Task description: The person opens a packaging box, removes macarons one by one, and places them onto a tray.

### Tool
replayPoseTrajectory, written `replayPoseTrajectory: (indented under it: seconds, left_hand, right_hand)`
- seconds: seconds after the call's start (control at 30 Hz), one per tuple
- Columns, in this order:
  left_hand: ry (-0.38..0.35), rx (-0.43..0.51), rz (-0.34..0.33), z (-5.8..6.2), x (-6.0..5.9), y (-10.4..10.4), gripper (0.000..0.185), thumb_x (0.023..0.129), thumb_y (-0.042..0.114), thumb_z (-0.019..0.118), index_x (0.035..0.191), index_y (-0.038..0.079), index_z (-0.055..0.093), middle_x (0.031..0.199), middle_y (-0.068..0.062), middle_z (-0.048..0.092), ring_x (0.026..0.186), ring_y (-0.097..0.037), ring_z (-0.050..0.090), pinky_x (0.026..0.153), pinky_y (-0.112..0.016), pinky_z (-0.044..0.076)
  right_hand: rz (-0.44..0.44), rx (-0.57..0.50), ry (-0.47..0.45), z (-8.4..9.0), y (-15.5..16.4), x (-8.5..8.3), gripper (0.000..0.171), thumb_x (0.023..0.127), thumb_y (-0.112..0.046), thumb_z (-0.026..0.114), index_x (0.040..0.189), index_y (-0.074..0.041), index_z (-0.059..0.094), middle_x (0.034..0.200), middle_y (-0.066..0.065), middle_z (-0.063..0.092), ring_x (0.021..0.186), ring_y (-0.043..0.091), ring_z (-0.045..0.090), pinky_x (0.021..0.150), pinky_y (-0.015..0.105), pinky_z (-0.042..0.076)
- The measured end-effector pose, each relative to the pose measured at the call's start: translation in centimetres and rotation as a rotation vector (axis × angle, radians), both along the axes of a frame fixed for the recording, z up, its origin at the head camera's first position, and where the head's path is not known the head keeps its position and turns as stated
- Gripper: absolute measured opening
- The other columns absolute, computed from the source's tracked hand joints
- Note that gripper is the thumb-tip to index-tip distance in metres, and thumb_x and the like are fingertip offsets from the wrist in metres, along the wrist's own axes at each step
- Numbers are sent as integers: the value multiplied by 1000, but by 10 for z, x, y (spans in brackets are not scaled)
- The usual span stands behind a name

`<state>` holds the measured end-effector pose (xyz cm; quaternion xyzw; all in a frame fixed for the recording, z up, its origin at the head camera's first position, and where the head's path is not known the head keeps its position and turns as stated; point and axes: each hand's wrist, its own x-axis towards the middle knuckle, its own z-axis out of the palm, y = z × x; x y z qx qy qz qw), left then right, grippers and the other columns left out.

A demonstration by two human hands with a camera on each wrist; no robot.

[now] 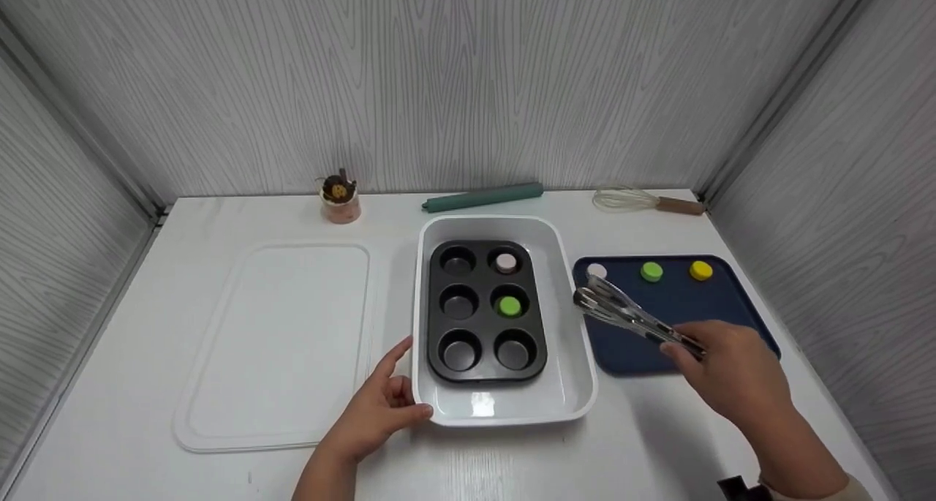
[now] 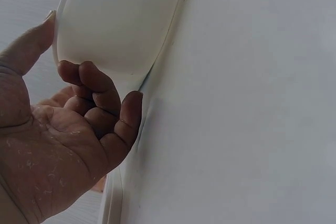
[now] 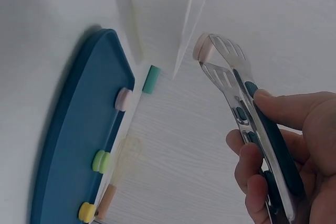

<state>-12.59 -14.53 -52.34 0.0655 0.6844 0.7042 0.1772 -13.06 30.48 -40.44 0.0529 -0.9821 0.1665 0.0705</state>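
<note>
Holding tongs (image 1: 643,324) nr bin (image 1: 512,410) rim, R grip (image 1: 731,373) hovers. L grip (image 1: 376,413) holds bin corner; gap R of pan (image 1: 485,327) wider.

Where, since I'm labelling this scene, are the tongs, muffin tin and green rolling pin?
Tongs (image 1: 638,321), head view, on the metal arms
Muffin tin (image 1: 484,314), head view, flat top between cups
Green rolling pin (image 1: 482,197), head view, mid-barrel
</note>
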Motion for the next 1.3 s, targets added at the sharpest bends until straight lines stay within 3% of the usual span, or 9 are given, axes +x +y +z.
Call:
replayPoseTrajectory:
  seconds: [0.33, 0.57, 0.9, 1.3]
  left_hand:
    - [19, -11, -4, -2, 0, -1, 111, 84, -4, 83, 170, 9, 14, 86, -8, 66, 76, -15, 62, 73, -27, 53]
    - [26, -22, -7, -1, -1, -2, 110, 84, -3, 83, 170, 9, 15, 87, -8, 67, 77, -16, 62, 73, -27, 54]
    - [20, -9, -8, -1, 0, -1, 110, 84, -3, 83, 170, 8, 14, 88, -9, 67, 79, -17, 63, 75, -27, 54]
    - [23, -11, -14, -2, 1, 0, 109, 85, -3, 82, 170, 10, 15, 84, -7, 64, 76, -16, 62, 73, -26, 53]
  right_hand:
    - [-73, 11, -97, -14, 30, 13, 33, 94, -24, 81, 116, 1, 79, 104, 17, 77, 91, 40, 73, 63, 50, 56]
    - [-108, -5, -170, -26, 44, 20, 37, 95, -28, 80, 118, 1, 78, 109, 20, 76, 83, 33, 73, 62, 47, 56]
    - [-120, 8, -203, -33, 48, 25, 35, 93, -28, 82, 115, 0, 79, 107, 19, 77, 78, 27, 72, 63, 47, 57]
    - [-144, 19, -283, -35, 46, 23, 38, 95, -31, 80, 119, -1, 78, 112, 19, 76, 83, 30, 73, 66, 48, 57]
